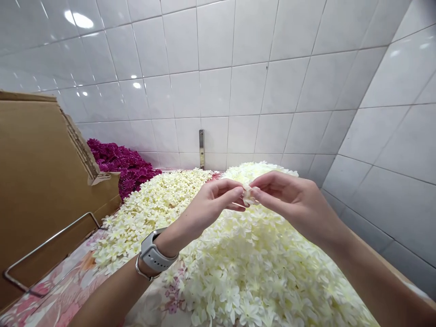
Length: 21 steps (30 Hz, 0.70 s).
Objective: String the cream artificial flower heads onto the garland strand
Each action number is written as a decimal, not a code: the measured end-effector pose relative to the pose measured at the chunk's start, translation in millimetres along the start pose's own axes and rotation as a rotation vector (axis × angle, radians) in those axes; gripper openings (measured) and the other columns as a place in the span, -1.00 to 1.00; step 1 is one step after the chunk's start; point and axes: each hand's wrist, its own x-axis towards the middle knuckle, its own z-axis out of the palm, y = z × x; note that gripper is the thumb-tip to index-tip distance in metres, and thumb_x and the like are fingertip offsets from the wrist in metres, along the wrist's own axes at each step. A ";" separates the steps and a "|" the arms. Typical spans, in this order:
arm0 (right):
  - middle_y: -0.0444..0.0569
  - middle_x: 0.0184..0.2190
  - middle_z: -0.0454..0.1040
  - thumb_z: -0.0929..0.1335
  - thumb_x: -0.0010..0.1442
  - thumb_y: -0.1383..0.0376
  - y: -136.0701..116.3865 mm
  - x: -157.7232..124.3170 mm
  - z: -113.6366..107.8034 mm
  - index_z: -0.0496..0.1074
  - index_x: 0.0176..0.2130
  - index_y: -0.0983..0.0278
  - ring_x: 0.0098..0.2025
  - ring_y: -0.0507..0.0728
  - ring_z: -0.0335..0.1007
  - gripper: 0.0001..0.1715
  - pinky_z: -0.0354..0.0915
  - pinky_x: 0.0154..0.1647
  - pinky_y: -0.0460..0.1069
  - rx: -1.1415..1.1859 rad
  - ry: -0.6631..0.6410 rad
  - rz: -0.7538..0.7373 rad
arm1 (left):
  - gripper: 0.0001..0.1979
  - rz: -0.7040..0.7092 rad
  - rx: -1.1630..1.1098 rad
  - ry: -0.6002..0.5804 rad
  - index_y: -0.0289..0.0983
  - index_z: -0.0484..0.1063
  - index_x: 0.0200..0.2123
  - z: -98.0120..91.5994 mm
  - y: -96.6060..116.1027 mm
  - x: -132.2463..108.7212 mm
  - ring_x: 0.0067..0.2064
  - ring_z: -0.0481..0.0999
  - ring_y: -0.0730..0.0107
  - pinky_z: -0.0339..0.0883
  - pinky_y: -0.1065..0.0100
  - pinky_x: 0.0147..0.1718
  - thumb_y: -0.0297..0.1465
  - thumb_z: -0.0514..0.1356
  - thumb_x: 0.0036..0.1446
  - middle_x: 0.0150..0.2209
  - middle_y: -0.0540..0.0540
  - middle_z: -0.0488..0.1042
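Between the fingertips of both hands is a small white flower [248, 195], partly covered by the fingers. My left hand [211, 200], with a grey watch strap [155, 254] at the wrist, pinches it from the left. From the right, my right hand [293, 195] pinches it between thumb and forefinger. Beneath both hands spreads a large heap of white flowers [259, 263]. A second heap of creamy white flowers [146, 213] lies to the left, beyond my left wrist.
Purple flowers [122, 163] are piled at the back left, beside a cardboard box [41, 172]. A bent metal wire frame [51, 238] stands before the box. Floral cloth [68, 286] covers the surface. Tiled walls [218, 91] rise behind and at right, with a metal strip [202, 147] at the back.
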 end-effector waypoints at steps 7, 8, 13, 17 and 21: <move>-0.05 -0.40 0.50 0.36 0.11 0.18 -2.4 -0.7 1.3 0.50 -0.38 0.26 -0.37 0.05 0.39 -0.80 0.33 -0.37 -0.07 0.040 -0.015 0.068 | -0.90 -0.069 -0.006 0.020 -0.35 0.48 -0.42 0.1 1.0 -1.2 -0.33 0.46 0.46 0.32 0.37 -0.23 -0.45 0.30 -0.07 -0.42 -0.04 0.48; -0.05 -0.41 0.50 0.36 0.10 0.19 -1.3 0.5 -0.2 0.50 -0.39 0.27 -0.38 0.05 0.38 -0.80 0.32 -0.37 -0.07 0.073 -0.029 0.095 | -0.92 -0.071 -0.007 0.014 -0.35 0.48 -0.44 -0.2 1.9 -1.6 -0.34 0.45 0.47 0.32 0.37 -0.24 -0.45 0.29 -0.06 -0.43 -0.04 0.48; -0.07 -0.50 0.43 0.39 0.05 0.18 8.9 6.3 -6.6 0.46 -0.42 0.30 -0.44 0.03 0.34 -0.79 0.30 -0.42 -0.07 0.329 -0.193 0.243 | -0.90 -0.065 -0.019 -0.074 -0.33 0.51 -0.48 1.1 5.5 -3.4 -0.39 0.43 0.47 0.33 0.38 -0.29 -0.41 0.32 -0.09 -0.46 -0.05 0.48; -0.09 -0.50 0.40 0.41 0.04 0.17 8.2 3.2 -4.3 0.40 -0.41 0.28 -0.45 0.02 0.33 -0.78 0.30 -0.44 -0.07 0.165 0.009 0.117 | -0.90 -0.077 -0.070 -0.030 -0.32 0.52 -0.46 1.8 0.5 -1.3 -0.38 0.42 0.48 0.32 0.41 -0.29 -0.39 0.30 -0.06 -0.45 -0.04 0.46; -0.07 -0.42 0.44 0.38 0.08 0.26 0.5 -2.5 3.1 0.41 -0.39 0.27 -0.37 0.06 0.34 -0.89 0.31 -0.34 -0.02 -0.247 0.184 -0.216 | -0.88 -0.059 -0.105 0.066 -0.32 0.50 -0.49 -0.1 -6.7 1.2 -0.35 0.41 0.51 0.28 0.42 -0.24 -0.37 0.31 -0.06 -0.46 0.00 0.43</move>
